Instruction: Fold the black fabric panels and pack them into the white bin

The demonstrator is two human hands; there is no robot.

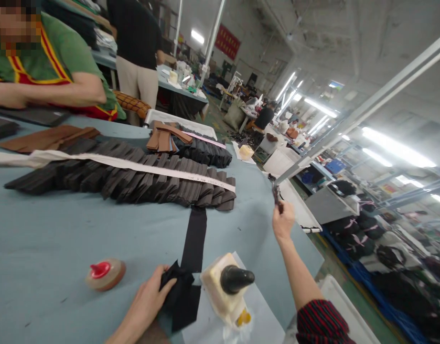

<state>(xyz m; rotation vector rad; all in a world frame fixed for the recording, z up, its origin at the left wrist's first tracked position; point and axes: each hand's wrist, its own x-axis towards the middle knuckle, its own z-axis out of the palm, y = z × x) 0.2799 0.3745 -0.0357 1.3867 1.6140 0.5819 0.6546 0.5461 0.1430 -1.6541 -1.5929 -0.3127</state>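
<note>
My left hand (151, 291), at the bottom middle of the head view, pinches a folded black fabric piece (178, 282). A flat black fabric strip (194, 239) runs from beside it toward the dark pile. My right hand (283, 220) is stretched out to the table's right edge, its fingers closed round a slim dark object (276, 193); its kind is unclear. To the right of my left hand stands a cream-coloured container with a black conical top (223, 286), on a white sheet (266, 306). Left of that hand is a squat bottle with a red cap (105, 274).
A long row of stacked dark fabric pieces (162, 186) lies across the blue-grey table (62, 234) under a pale band (141, 166). Brown pieces (166, 138) lie behind it. White trays (302, 205) border the right edge. A co-worker in green (69, 52) sits opposite.
</note>
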